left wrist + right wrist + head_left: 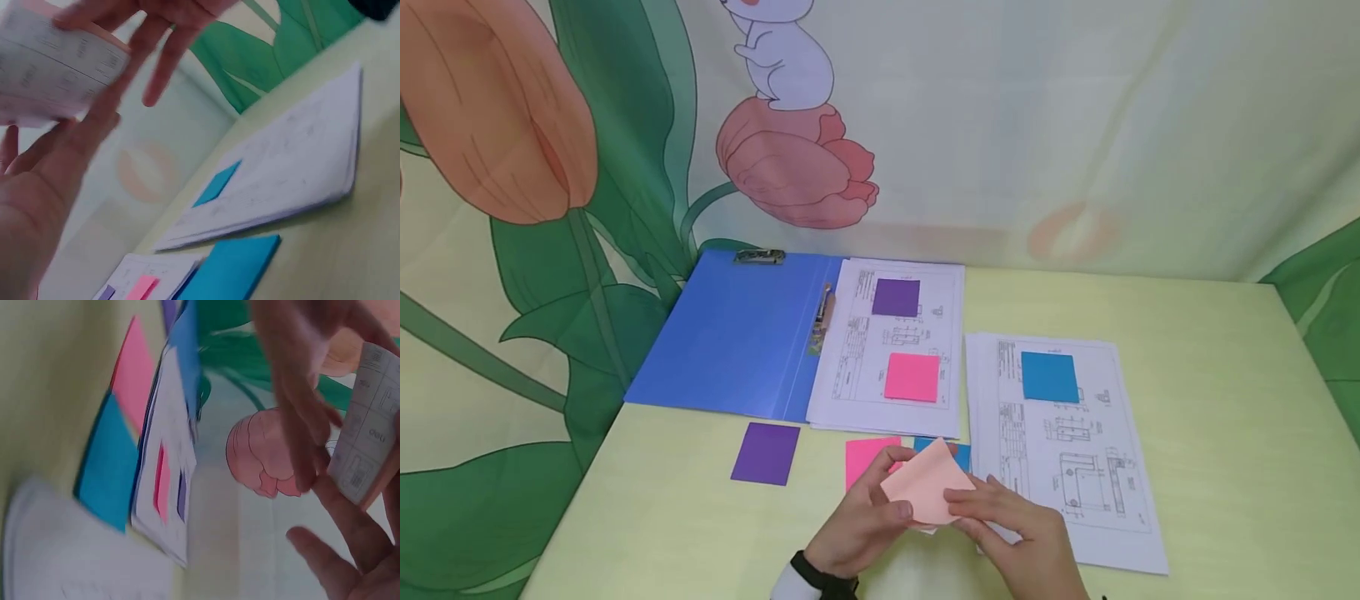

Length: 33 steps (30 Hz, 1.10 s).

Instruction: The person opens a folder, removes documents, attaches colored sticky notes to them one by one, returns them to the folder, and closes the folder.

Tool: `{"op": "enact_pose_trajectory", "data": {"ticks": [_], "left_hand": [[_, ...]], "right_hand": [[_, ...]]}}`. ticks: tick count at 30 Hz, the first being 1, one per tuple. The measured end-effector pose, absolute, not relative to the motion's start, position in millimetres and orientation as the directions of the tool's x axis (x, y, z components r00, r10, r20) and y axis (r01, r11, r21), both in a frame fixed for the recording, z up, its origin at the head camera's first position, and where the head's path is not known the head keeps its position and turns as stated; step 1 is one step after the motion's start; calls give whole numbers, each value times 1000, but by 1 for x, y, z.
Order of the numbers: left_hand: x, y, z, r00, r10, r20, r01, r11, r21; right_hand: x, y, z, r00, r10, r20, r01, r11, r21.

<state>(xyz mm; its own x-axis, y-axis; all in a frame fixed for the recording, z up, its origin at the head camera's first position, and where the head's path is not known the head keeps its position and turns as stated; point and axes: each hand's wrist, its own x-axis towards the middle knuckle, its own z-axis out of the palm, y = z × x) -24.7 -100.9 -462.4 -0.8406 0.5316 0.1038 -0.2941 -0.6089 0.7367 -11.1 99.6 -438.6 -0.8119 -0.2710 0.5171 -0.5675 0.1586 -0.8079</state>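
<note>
A peach sticky-note pad (927, 483) is held up above the table's front, its printed backing showing in both wrist views. My left hand (867, 523) grips it by the left side, thumb over the near edge. From the right, my right hand (1026, 529) pinches the near right corner, with fingers on top and the thumb low at the edge. Behind the hands on the table lie a pink sticky-note pad (863, 460) and a blue sticky-note pad (957, 455), both partly hidden. A purple sticky-note pad (765, 453) lies farther left.
An open blue folder (730, 342) with metal clips lies at the back left. Its printed drawings (857, 333) bear a purple note (896, 297) and a pink note (912, 377). Right of it, a second stack of drawings (1105, 467) carries a blue note (1049, 377). A printed curtain hangs behind.
</note>
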Motion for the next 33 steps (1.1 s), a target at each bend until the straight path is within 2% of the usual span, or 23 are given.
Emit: {"op": "enact_pose_trajectory", "data": {"ticks": [2,4,7,12,15,18,21,23,25,26,28,30,33], "left_hand": [[-26,-98,-466,-838,522,161,-251,-630,735],[-28,-95,-469,-836,512,197,-218,-640,736],[-28,-93,-471,-832,505,231,-190,-649,737],[-28,-89,-469,-833,500,237,-195,-667,719],[-28,-89,-468,-829,505,241,-217,-687,694],[-28,-92,-467,-800,542,256,-260,-698,667],[-30,-103,-463,-776,585,238,-315,-685,657],[-33,-120,-460,-798,579,167,-322,-643,695],[-39,-143,-457,-861,507,27,-275,-511,815],[-43,-156,-458,-894,444,-51,-247,-397,884],[-53,-179,-460,-948,260,-184,-197,-24,980],[-63,-194,-466,-966,81,-247,-203,358,911],[-75,-201,-478,-978,-90,-190,-196,721,665]], "right_hand": [[-8,99,-434,-907,-210,366,-388,76,-918],[-5,99,-430,-960,-177,219,-229,38,-973],[-4,102,-426,-985,-166,55,-53,-19,-998],[-7,105,-426,-990,-129,-48,77,-222,-972],[-11,108,-429,-986,-148,-75,135,-456,-880],[-15,116,-432,-969,-232,-87,228,-696,-681],[-20,126,-435,-950,-280,-139,313,-822,-476],[-22,136,-436,-948,-241,-207,308,-860,-408],[-23,148,-438,-952,-173,-254,262,-887,-380],[-24,155,-440,-955,-140,-262,235,-895,-379],[-23,168,-444,-963,-92,-255,188,-904,-385],[-22,178,-449,-968,-71,-240,161,-911,-379],[-19,184,-454,-972,-59,-227,145,-912,-384]]}}
